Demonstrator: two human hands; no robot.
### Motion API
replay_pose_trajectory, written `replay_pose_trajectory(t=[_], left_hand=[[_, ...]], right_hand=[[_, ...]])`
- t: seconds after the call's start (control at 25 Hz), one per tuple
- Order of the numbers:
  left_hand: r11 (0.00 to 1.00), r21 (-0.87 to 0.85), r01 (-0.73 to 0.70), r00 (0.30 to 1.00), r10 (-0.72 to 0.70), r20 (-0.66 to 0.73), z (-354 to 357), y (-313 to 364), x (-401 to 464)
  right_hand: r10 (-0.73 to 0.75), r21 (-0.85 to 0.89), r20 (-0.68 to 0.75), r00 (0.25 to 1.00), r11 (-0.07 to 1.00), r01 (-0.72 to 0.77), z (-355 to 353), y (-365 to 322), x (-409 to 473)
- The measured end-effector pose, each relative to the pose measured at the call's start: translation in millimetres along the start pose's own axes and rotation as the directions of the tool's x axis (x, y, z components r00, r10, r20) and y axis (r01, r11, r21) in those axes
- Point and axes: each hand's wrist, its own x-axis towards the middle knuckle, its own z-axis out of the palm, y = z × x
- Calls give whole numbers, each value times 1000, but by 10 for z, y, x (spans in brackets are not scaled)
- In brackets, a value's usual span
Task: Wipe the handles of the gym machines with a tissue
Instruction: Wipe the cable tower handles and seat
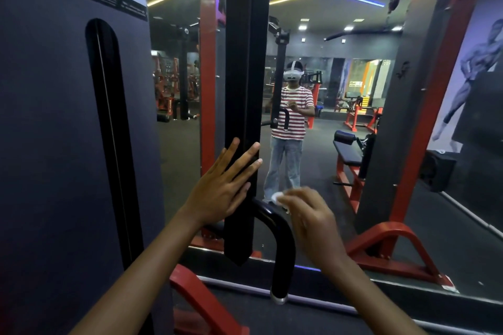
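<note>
On the far left stands the big dark cover (54,130) of the gym machine, with a tall slot cut in it. Next to it, the left hand (220,185) lies flat on the black upright bar (245,106). Its fingers are straight and spread, and it holds nothing. It looks like it presses there to keep the bar from swinging, so the wiping is easier.

Just below and to the right of that hand, the black curved handle (283,236) comes out of the bar and bends down to a silver cap at the bottom.

Just right of the handle's top bend is the right hand (307,215). It is blurry. Its fingers are curled and pinch a small white tissue (279,196), which pokes out at the fingertips, just above the top of the handle. I cannot tell if the tissue touches the handle yet. The tissue sits there because that bend is the part people grab.

Behind the hands is a mirror (340,90). It shows the person and red gym benches.
</note>
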Motion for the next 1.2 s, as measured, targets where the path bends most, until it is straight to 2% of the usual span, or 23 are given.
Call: replay_pose_trajectory(t=[0.12,0.2,0.36,0.48,0.64,0.72,0.8,0.88,0.92,1.08,1.2], left_hand=[[1000,-22,7,1000,-7,0,20,21,3],[1000,-30,3,1000,-3,9,20,23,1],[1000,-14,5,1000,-5,17,-1,32,11],[1000,-13,2,1000,-2,10,6,42,-1],[1000,-14,24,999,-23,22,-5,51,-14],[1000,-21,23,999,-22,26,-13,61,-4],[999,-32,25,1000,-25,15,-21,78,1],[999,-26,25,1000,-24,7,-14,83,-8],[1000,-19,21,1000,-21,10,-8,87,-10],[1000,5,26,999,-26,29,-29,67,-15],[999,-12,51,998,-50,45,-11,73,-50]], right_hand=[[-80,42,259,963,997,72,201,36,436],[-80,37,304,949,997,72,300,56,383],[-23,160,111,994,987,5,93,149,25],[133,263,-19,991,957,-123,24,109,-499],[319,317,-79,944,906,-280,100,34,-930],[497,455,-90,863,791,-409,114,135,-574],[539,531,65,839,693,-487,186,252,-44],[469,533,332,819,623,-573,342,271,339],[446,537,413,794,585,-608,426,278,410],[451,606,543,709,373,-702,469,391,209],[407,670,584,703,247,-700,323,483,-163]])
